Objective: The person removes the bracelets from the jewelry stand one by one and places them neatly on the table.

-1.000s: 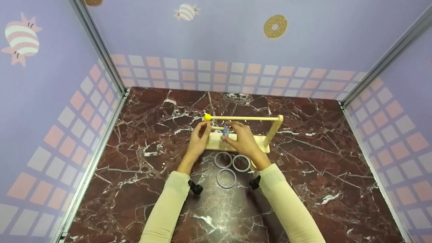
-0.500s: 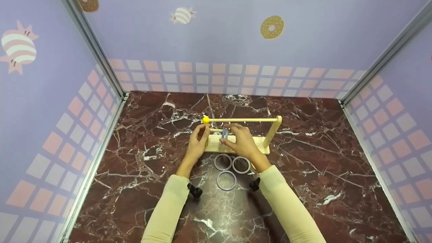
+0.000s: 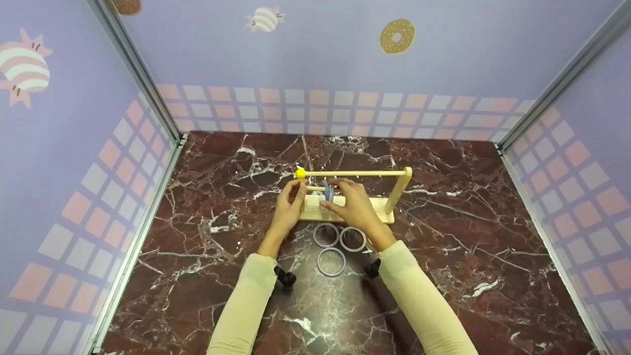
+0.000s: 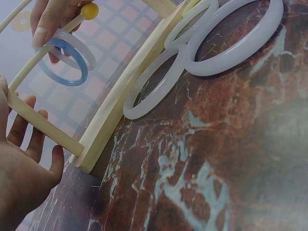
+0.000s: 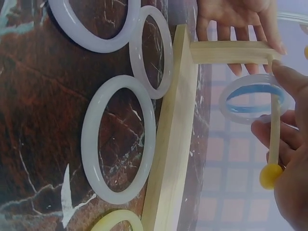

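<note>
A wooden bangle stand (image 3: 354,207) has two rods, a long upper one and a shorter lower one, each with a yellow ball end. My left hand (image 3: 288,204) grips the short upright (image 4: 45,126) at the stand's left end, fingers behind it and thumb near its top. A blue bangle (image 4: 72,82) and a translucent whitish bangle (image 5: 231,115) hang around the lower rod (image 5: 274,130). With thumb and fingers, my right hand (image 3: 357,204) pinches these bangles near the rod's middle. In the head view its fingers partly cover them.
Three pale bangles, one at the left (image 3: 326,235), one at the right (image 3: 353,239) and one in front (image 3: 331,262), lie on the marbled table before the stand. A yellowish bangle (image 5: 118,222) lies nearby, mostly hidden by the right wrist. Patterned walls (image 3: 276,59) enclose the table.
The blue bangle now leans a little to the left, apart from the whitish one at the top. Both hands stay almost where they were, and the stand has not visibly moved.
</note>
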Demonstrator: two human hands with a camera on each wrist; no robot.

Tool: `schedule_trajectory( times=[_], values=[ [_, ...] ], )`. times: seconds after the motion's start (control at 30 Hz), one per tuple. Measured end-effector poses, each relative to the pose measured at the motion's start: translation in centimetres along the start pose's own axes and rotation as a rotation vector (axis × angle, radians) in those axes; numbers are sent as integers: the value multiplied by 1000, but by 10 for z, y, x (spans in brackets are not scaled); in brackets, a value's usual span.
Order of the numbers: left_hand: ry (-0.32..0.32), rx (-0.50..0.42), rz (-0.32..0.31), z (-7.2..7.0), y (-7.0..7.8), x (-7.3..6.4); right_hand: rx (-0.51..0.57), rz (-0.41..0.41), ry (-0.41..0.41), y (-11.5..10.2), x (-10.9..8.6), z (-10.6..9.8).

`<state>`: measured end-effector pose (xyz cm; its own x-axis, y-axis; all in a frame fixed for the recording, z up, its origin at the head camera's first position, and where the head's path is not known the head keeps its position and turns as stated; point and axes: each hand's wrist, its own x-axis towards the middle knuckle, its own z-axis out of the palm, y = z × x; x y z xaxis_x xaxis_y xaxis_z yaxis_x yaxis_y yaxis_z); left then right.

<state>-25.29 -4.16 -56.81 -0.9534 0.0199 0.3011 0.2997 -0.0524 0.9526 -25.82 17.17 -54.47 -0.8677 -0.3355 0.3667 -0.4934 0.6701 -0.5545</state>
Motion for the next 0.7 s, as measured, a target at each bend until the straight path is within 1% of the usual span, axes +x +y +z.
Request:
schedule_trajectory(
  times=[0.1,0.2,0.33,0.43,0.53,0.7],
  values=[
    [-12,-14,-4,1,-1,0,-11,-14,23,-1,-2,-1],
    [-22,-28,-5,1,-2,0,-26,-45,60,-2,-3,-5],
    [-12,-20,0,0,-1,0,-50,-70,102,-4,-4,-10],
    [2,-11,-2,0,1,0,-73,-64,112,-4,-5,-14],
    [10,-9,-10,0,1,1,-67,-61,131,-1,-6,-18],
    [5,-18,-11,-1,1,0,-43,-28,183,7,-10,-24]
  ],
)
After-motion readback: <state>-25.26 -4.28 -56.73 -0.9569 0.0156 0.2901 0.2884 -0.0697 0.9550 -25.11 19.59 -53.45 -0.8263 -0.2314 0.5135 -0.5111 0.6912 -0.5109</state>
